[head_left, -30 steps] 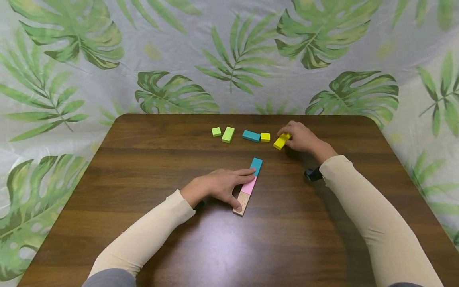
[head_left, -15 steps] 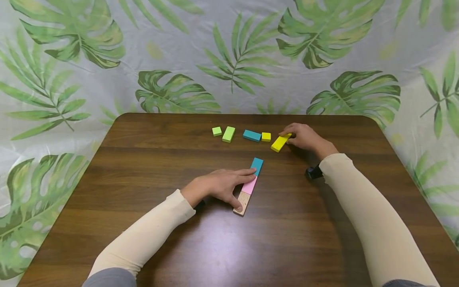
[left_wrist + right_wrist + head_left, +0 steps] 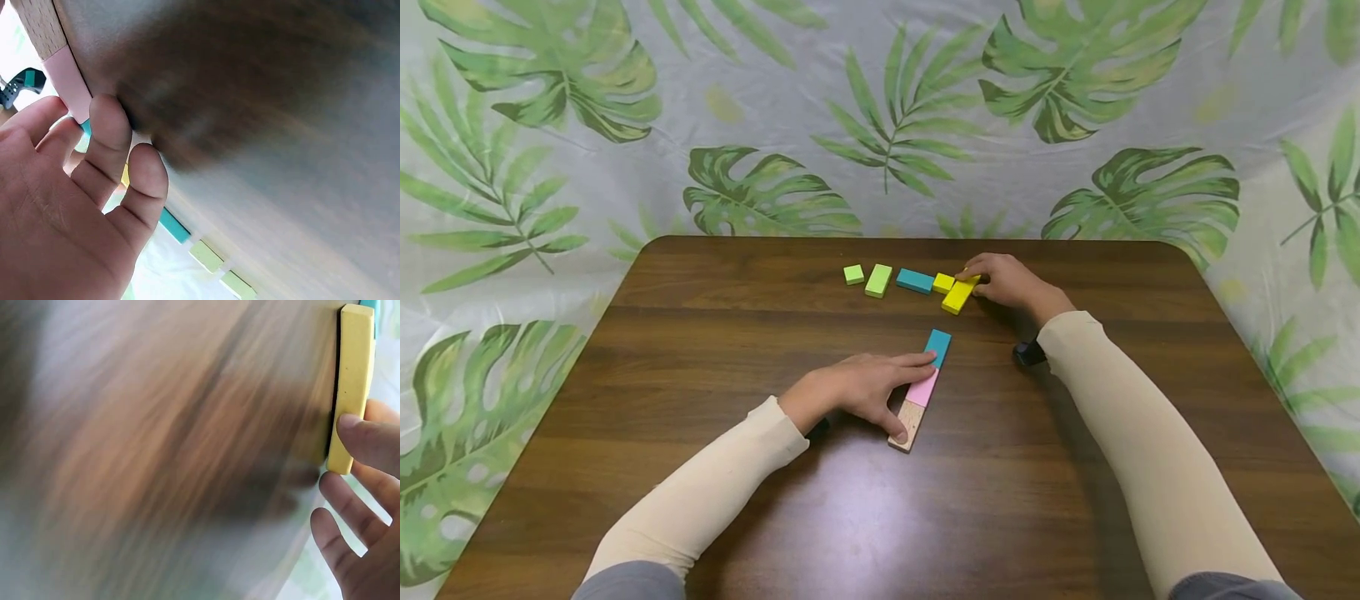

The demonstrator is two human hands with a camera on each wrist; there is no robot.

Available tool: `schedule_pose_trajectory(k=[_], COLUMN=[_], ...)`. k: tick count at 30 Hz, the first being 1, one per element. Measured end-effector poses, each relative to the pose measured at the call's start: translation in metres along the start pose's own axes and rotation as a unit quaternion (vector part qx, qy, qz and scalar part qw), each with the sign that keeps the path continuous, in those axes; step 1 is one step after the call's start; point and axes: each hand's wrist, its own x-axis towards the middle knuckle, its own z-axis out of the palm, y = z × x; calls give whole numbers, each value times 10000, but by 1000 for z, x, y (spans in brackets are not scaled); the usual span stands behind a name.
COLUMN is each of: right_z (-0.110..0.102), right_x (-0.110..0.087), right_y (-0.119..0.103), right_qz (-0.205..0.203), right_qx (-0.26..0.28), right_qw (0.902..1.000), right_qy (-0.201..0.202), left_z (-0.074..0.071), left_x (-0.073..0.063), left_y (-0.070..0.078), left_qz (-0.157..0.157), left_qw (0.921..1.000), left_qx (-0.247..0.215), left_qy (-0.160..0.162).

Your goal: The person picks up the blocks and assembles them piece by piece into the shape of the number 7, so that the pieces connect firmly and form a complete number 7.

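Long yellow rectangular block (image 3: 958, 298), smooth-faced, on a brown wood-grain tabletop (image 3: 1000, 517). I see the right hand (image 3: 1006, 282) pinch its far end, thumb against fingers. Nearer the person than this block, the left hand (image 3: 861, 387) rests, fingers spread, on an end-to-end row (image 3: 921, 392) of blue, pink and bare-grained wooden pieces. Versus half a second earlier: long block further left, now against the small yellow square block (image 3: 943, 282); that and the adjoining teal rectangular block (image 3: 915, 280) also sit further left.

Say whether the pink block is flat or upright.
Flat: the pink block lies broad face up between wooden block and blue block.
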Motion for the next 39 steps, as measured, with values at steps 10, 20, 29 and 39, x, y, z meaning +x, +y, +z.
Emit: schedule_pose_trajectory(k=[10,20,29,39], right_z=[10,21,23,20], right_x=[30,52,57,52], right_y=[-36,-69,-78,-78], right_qz=[-259,-429,-495,-423], right_qx=[50,187,112,177], right_qw=[9995,9982,9979,9980], right_qy=[-158,-381,-397,-445], left_z=[0,0,-1,-1], left_x=[-2,-1,-1,0], left_y=[-1,-2,-1,-2], left_qz=[-15,57,97,77], left_qw=[10000,10000,9999,10000], left_qx=[-36,-73,-67,-52], left_qy=[-22,32,35,0])
